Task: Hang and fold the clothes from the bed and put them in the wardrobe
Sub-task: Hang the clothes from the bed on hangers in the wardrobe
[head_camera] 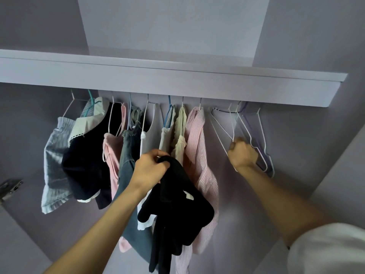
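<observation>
Both hands raised into the wardrobe, one holding a black garment, the other on the empty hangers.

At 9 o'clock a grey striped garment (54, 167) hangs at the left end of the row under the shelf edge (177, 84), touching a dark piece with a white collar (87, 153); then come a pink top (111, 155), denim (128, 155), white and cream tops and a pink striped shirt (201, 161), all packed side by side. Near the centre the left hand (151, 169) has its fingers curled tight round the top of the black garment (177, 204), which dangles toward 6 o'clock in front of the striped shirt. At 3 o'clock the right hand (243, 153) is closed in a fist on the white wire of the bare hangers (254, 135), which are clustered at the right end of the row.
</observation>
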